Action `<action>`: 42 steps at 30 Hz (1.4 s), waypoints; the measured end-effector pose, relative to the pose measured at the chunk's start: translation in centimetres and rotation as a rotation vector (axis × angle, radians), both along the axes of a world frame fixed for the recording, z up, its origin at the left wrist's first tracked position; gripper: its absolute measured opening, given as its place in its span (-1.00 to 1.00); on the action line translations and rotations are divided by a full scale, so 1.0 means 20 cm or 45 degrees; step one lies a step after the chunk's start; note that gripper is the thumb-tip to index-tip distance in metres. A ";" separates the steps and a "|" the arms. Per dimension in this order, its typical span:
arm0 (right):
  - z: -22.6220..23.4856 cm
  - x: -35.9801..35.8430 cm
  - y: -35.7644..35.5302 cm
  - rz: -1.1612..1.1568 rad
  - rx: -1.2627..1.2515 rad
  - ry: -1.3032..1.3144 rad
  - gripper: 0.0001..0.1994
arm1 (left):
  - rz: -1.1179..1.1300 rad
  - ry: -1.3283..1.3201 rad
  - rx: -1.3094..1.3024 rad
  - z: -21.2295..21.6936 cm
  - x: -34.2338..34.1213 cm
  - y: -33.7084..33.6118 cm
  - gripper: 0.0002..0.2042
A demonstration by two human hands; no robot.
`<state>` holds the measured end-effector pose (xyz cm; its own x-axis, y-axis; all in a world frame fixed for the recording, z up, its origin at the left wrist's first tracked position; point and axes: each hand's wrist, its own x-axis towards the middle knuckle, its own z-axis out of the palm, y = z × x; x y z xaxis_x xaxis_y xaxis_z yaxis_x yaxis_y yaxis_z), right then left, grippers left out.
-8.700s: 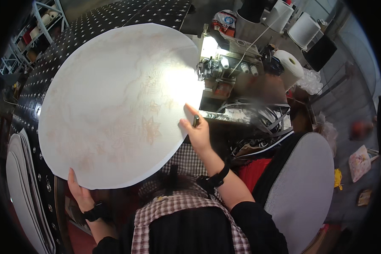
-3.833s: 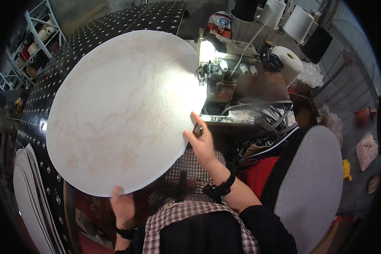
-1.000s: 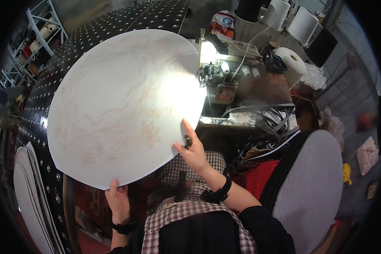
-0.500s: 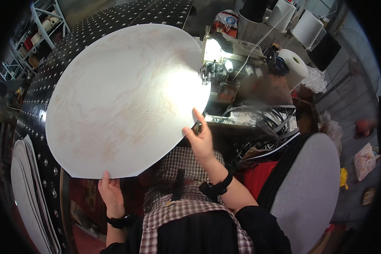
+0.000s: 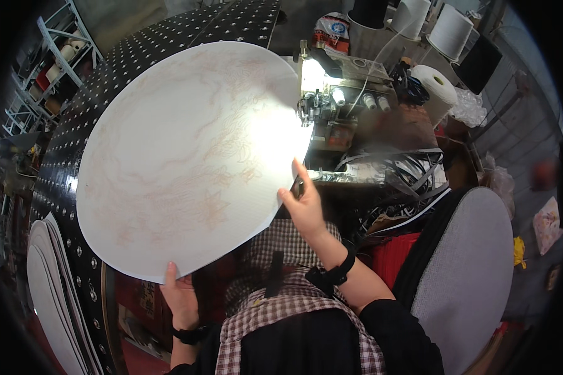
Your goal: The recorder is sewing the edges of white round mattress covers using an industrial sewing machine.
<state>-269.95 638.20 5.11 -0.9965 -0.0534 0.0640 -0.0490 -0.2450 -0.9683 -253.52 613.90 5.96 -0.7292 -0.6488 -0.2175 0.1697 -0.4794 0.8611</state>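
Note:
A large pale oval mat (image 5: 169,150) with a faint reddish pattern lies across the dark studded table. Its right edge runs under the working end of a sewing machine (image 5: 344,84), where a bright lamp washes out the surface. My left hand (image 5: 180,300) grips the near edge, thumb on top and fingers underneath, partly hidden. My right hand (image 5: 306,209) pinches the right edge just below the machine, with the index finger stretched along it. A small dark gap or object shows between that thumb and finger; I cannot make out which.
White thread cones (image 5: 433,87) stand behind the machine. Tangled grey and black strips (image 5: 413,175) lie to its right. A stack of grey oval mats (image 5: 469,262) leans at my right; more pale mats (image 5: 50,281) hang at the left table edge (image 5: 91,275).
The mat has turned counter-clockwise, its straighter edge swinging from the near side toward the lower right. Both hands keep hold and appear slightly lower and further right, as the whole view has shifted somewhat.

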 end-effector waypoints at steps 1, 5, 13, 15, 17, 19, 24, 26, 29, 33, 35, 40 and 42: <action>0.00 0.02 -0.02 -0.016 0.197 0.148 -0.39 | -0.013 -0.057 0.015 0.01 0.00 0.04 -0.65; 0.00 0.07 -0.03 0.011 0.099 0.106 -0.39 | -0.184 -0.089 0.093 -0.03 0.03 0.11 -0.63; -0.04 -0.04 0.15 -0.083 0.138 -0.209 -0.56 | -0.205 -0.024 0.043 0.00 0.02 0.04 -0.61; -0.17 -0.02 0.27 0.049 0.823 -0.197 -0.67 | -0.281 -0.029 0.150 -0.04 0.05 -0.01 -0.61; -0.21 0.09 0.37 0.238 1.585 -0.128 -0.64 | -0.101 0.023 0.220 0.05 0.02 -0.06 -0.61; -0.20 0.22 0.43 0.399 1.813 -0.229 -0.61 | 0.038 0.001 0.075 0.05 0.00 -0.15 -0.60; -0.06 0.31 0.42 0.163 1.726 -0.262 -0.63 | -0.043 -0.010 -0.047 0.06 0.04 -0.06 -0.63; -0.01 0.31 0.37 -0.106 1.580 -0.128 -0.60 | -0.073 0.019 -0.047 0.06 0.04 0.01 -0.64; 0.05 0.32 0.29 -0.066 0.961 0.126 -0.52 | -0.183 -0.100 0.080 -0.01 0.04 0.08 -0.67; 0.08 0.35 0.07 0.355 0.612 0.114 -0.36 | -0.295 -0.173 0.175 -0.05 0.03 0.18 -0.68; 0.07 0.33 0.01 0.417 0.624 0.043 -0.40 | -0.407 -0.197 0.193 -0.05 0.01 0.22 -0.68; 0.02 0.21 -0.02 0.121 0.071 -0.077 -0.60 | -0.469 0.096 0.264 -0.07 0.05 0.13 -0.66; 0.01 0.14 0.02 0.105 0.056 -0.091 -0.58 | -0.022 0.103 0.186 -0.01 0.02 0.07 -0.62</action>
<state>-267.08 638.59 5.38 -0.9906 -0.1362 -0.0116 0.0393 -0.2022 -0.9785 -253.10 615.37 5.68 -0.7588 -0.6018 -0.2490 0.2263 -0.6021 0.7657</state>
